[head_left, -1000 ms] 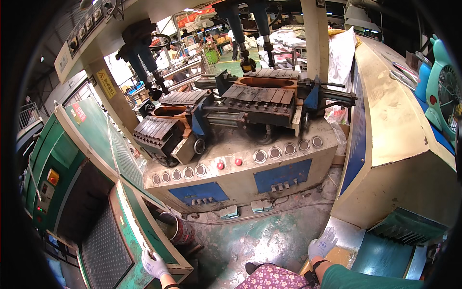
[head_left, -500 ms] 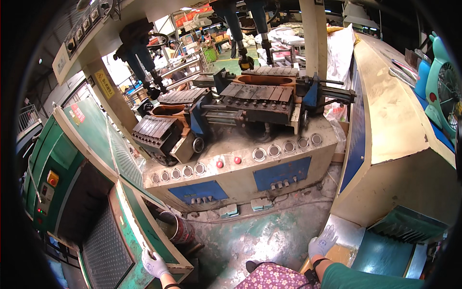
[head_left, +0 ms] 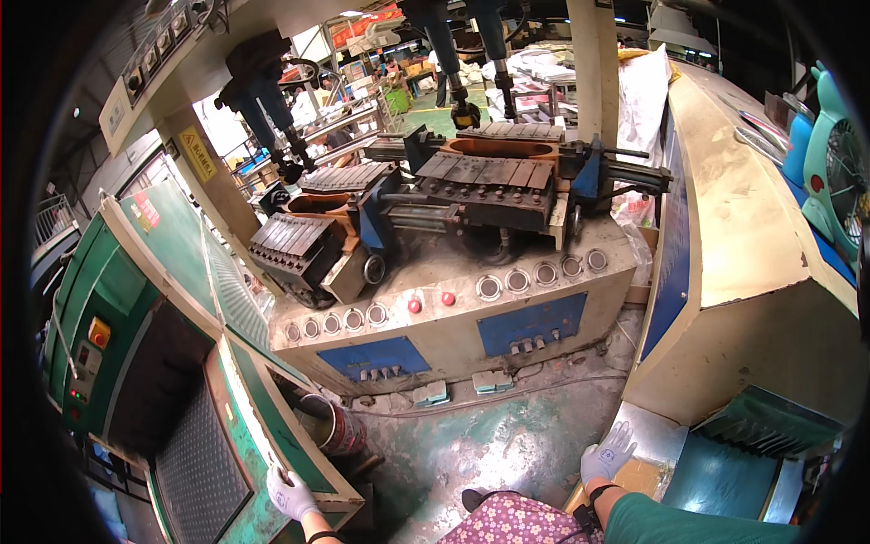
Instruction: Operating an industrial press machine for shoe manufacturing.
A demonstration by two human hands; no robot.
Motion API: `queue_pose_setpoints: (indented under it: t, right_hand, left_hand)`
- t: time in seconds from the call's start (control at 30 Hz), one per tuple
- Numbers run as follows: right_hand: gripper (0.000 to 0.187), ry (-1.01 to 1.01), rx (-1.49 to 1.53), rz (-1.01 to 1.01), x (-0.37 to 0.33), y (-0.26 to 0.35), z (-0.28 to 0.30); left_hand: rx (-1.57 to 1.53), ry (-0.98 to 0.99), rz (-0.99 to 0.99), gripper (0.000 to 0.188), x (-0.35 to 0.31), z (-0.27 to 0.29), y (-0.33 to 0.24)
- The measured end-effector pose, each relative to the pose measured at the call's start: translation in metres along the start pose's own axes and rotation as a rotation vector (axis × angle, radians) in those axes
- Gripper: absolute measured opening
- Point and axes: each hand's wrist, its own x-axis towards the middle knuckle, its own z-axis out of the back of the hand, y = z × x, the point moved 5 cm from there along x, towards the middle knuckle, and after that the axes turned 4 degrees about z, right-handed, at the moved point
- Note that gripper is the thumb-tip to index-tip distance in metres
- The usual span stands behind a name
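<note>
My left hand, in a pale work glove, is curled over the worn rim of the green machine at the lower left. Its fingertips are partly hidden at the edge. My right hand, gloved the same way, lies flat with fingers stretched on the metal plate at the lower right, and it holds nothing. Beside that hand is a brown board, with a blue-green belt surface to its right.
Ahead stands a beige press with dark clamps, round buttons and two red knobs. A bucket stands by the green machine. Two pedals lie on the floor. A large beige machine and green fan occupy the right.
</note>
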Motion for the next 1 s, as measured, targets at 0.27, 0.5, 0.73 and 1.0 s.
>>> queue_pose_setpoints:
  t: [0.27, 0.5, 0.73, 1.0]
  right_hand:
    - [0.086, 0.013, 0.011, -0.001, -0.002, 0.003, 0.007]
    - [0.087, -0.003, 0.007, 0.005, 0.002, 0.003, 0.004]
    - [0.087, 0.004, 0.003, 0.006, 0.0, 0.001, 0.003]
    - [0.087, 0.011, 0.034, 0.035, -0.005, 0.007, 0.006]
  left_hand:
    - [-0.014, -0.023, -0.011, 0.039, 0.002, -0.005, 0.008]
    - [-0.007, -0.037, -0.012, 0.038, 0.002, -0.006, 0.011]
    - [-0.024, -0.052, -0.016, 0.038, 0.001, -0.006, 0.007]
    - [-0.029, -0.045, -0.012, 0.039, 0.001, 0.002, 0.021]
